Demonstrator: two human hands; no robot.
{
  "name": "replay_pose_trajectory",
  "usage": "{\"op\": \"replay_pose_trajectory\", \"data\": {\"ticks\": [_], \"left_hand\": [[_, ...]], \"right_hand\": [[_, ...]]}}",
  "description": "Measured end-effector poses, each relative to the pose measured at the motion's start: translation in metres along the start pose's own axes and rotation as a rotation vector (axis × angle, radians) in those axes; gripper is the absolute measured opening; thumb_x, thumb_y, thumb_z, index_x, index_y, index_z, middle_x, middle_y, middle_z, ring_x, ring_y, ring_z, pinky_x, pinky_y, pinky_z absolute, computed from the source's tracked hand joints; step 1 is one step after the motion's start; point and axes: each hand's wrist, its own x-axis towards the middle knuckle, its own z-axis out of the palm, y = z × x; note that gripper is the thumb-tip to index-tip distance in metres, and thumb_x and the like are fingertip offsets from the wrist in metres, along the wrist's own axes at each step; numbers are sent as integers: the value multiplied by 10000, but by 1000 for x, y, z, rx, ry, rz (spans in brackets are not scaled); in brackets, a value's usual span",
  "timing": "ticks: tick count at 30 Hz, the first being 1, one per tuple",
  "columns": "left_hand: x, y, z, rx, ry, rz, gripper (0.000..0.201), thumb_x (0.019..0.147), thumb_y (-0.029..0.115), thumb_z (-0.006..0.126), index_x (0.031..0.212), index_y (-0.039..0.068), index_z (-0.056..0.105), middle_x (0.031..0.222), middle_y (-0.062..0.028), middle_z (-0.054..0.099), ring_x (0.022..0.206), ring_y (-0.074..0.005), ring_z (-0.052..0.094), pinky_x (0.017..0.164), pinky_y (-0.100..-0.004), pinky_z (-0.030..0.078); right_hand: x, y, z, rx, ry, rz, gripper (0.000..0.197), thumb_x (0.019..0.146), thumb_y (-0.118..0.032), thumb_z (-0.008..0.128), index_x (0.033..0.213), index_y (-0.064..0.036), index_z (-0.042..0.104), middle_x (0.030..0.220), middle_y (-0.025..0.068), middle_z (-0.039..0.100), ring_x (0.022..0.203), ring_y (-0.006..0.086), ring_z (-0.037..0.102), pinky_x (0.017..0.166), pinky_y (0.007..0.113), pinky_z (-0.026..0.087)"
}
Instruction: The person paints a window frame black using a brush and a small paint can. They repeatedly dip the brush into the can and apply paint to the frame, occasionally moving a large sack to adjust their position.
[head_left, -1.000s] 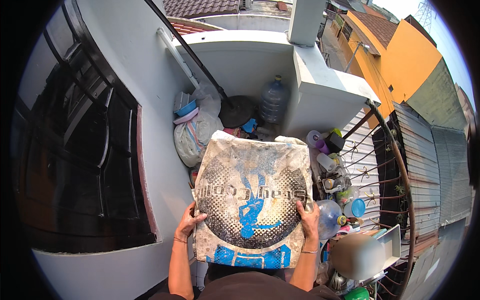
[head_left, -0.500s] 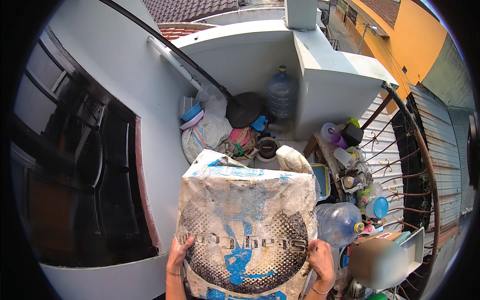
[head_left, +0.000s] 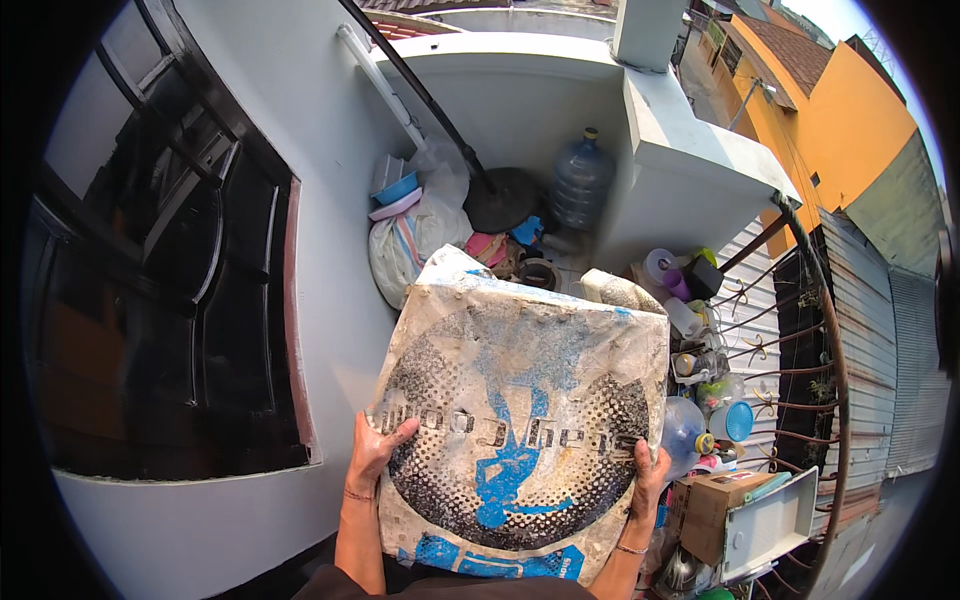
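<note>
A large, squarish, dirty-white padded thing (head_left: 500,400), faded and worn, with a blue figure and a black dotted circle printed on it, is held up in front of me. I cannot tell whether it is a cushion or a bag. My left hand (head_left: 376,446) grips its left edge, thumb on the printed face. On its right edge my right hand (head_left: 647,482) is closed in the same way. The fingers behind it are hidden. A flap or roll of pale material (head_left: 620,290) shows past its far right corner.
Left stands a dark door (head_left: 200,330) in a white wall. Beyond are a white sack (head_left: 400,250), a black round base with a pole (head_left: 503,200) and a blue water jug (head_left: 582,185). Clutter, another jug (head_left: 683,435) and a cardboard box (head_left: 710,510) line the railing (head_left: 840,380).
The padded thing has risen in my view and tilted slightly clockwise, both hands moving up with it. My view has shifted, showing more of the cardboard box on the right.
</note>
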Motion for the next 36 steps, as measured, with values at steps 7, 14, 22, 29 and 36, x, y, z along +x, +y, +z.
{"op": "replay_pose_trajectory", "data": {"ticks": [7, 14, 22, 29, 36], "left_hand": [[17, -4, -7, 98, -27, 12, 520, 799, 320, 906, 1095, -61, 713, 965, -86, 760, 856, -137, 685, 822, -304, 554], [16, -5, -5, 1, -36, 63, 540, 792, 331, 908, 1102, -68, 720, 963, -101, 765, 840, -143, 697, 815, -302, 562], [17, -6, -4, 54, -24, 42, 558, 800, 362, 905, 1090, -76, 717, 959, -104, 758, 838, -146, 701, 808, -297, 564], [15, 4, -6, 113, -18, 30, 573, 796, 370, 908, 1104, -74, 717, 962, -91, 756, 842, -137, 696, 804, -279, 556], [20, 2, -4, 44, -37, 74, 532, 802, 362, 899, 1057, -72, 727, 937, -101, 756, 830, -138, 697, 801, -292, 559]], "right_hand": [[-3, 29, -2, 41, 80, -120, 359, 1012, -410, 687, 863, -96, 596, 755, -89, 444, 694, 45, 358, 619, 266, 259], [5, 33, -7, 7, 60, -118, 365, 1009, -424, 689, 998, -60, 668, 839, -74, 497, 749, 58, 399, 669, 255, 306], [9, 34, -9, 5, 50, -174, 349, 1029, -417, 660, 875, -110, 599, 773, -96, 411, 699, 45, 322, 629, 254, 236], [11, 32, -13, 113, -108, -82, 488, 1032, -412, 645, 1250, 25, 647, 1122, 83, 702, 945, 150, 703, 816, 300, 593], [18, 45, -7, 165, 61, -193, 512, 1017, -405, 669, 1274, 37, 644, 1130, 102, 719, 891, 152, 719, 765, 289, 606]]}}
